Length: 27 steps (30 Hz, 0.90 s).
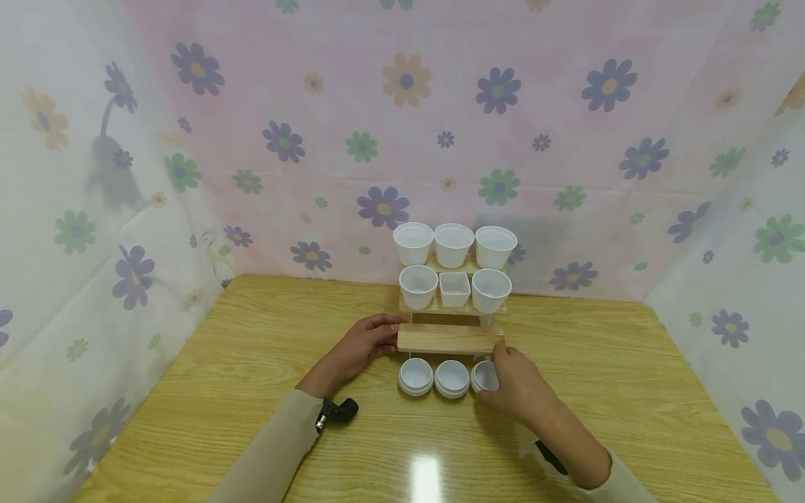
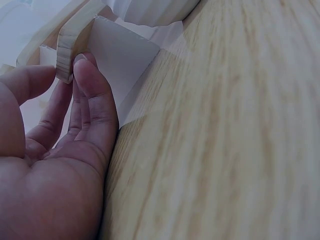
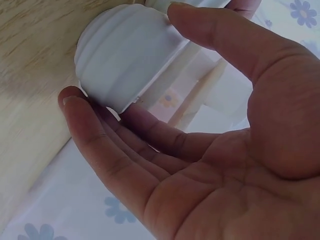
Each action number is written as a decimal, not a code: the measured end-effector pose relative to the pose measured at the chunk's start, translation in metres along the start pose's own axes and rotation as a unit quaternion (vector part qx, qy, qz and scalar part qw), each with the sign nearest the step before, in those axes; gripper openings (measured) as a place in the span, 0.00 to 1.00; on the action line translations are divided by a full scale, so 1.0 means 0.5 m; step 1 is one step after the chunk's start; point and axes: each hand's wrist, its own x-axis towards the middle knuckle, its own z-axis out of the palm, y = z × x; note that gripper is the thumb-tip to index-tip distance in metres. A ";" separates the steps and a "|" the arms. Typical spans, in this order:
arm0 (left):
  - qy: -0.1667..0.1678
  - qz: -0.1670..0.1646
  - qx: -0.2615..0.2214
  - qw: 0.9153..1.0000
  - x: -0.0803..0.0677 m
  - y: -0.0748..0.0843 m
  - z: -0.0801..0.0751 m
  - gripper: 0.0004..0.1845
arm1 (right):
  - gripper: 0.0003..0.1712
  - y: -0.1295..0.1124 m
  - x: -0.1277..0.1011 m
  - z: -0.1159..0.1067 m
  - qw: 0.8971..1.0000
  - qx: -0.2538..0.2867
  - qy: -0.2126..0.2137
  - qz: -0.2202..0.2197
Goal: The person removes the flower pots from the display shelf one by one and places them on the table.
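My left hand point(image 1: 371, 340) is at the left end of a bare wooden shelf board point(image 1: 449, 339), the lowest step of a tiered stand. In the left wrist view, thumb and fingers point(image 2: 95, 85) pinch the board's rounded end. My right hand point(image 1: 520, 384) is by the board's right end, around the rightmost small ribbed white pot point(image 1: 484, 377) on the table. In the right wrist view its thumb and curled fingers lie about the ribbed white pot point(image 3: 125, 55). Beside it stand two more white pots, the middle one point(image 1: 451, 379) and the left one point(image 1: 416, 377).
Three taller white pots point(image 1: 453, 244) line the stand's top step. On the middle step, a square white pot point(image 1: 455, 289) sits between two round ones point(image 1: 418, 288). The wood-grain table point(image 1: 289, 314) meets a flowered cloth point(image 1: 339, 175) behind and at both sides.
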 end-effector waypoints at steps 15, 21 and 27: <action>-0.001 0.002 0.001 1.000 -0.001 -0.003 -0.004 0.21 | 0.29 0.002 -0.004 -0.036 0.999 0.023 0.016 -0.018; 0.002 0.000 0.000 1.000 -0.001 -0.003 -0.003 0.20 | 0.27 0.000 -0.004 -0.059 0.997 0.057 0.056 -0.022; 0.002 0.001 0.002 1.000 0.001 -0.003 -0.001 0.20 | 0.29 0.012 0.003 -0.069 0.993 0.065 0.097 -0.020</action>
